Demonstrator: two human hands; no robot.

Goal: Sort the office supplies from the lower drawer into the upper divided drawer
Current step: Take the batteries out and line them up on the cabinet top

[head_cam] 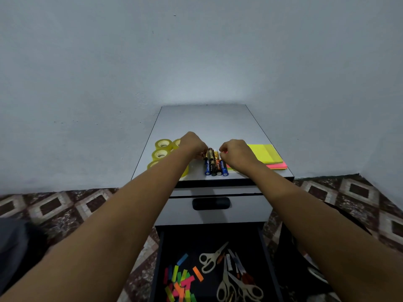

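while both our arms reach out over the open lower drawer (157, 269), our hands sit on the cabinet top (207, 120), one on either side of the batteries (214, 163). the batteries lie side by side in a small cluster near the front edge, between the two hands. our left hand (193, 144) is at the cluster's far left corner, fingers curled down against it. our right hand (236, 154) is at the far right corner, fingers curled likewise. we cannot tell whether either hand actually pinches a battery. tape rolls (161, 152) stand just left of the left hand, partly hidden by that forearm. yellow and pink sticky note pads (265, 153) lie just right of the right hand. the upper drawer (178, 211) is closed. in the lower drawer lie scissors (210, 258) and coloured paper tabs (181, 280).
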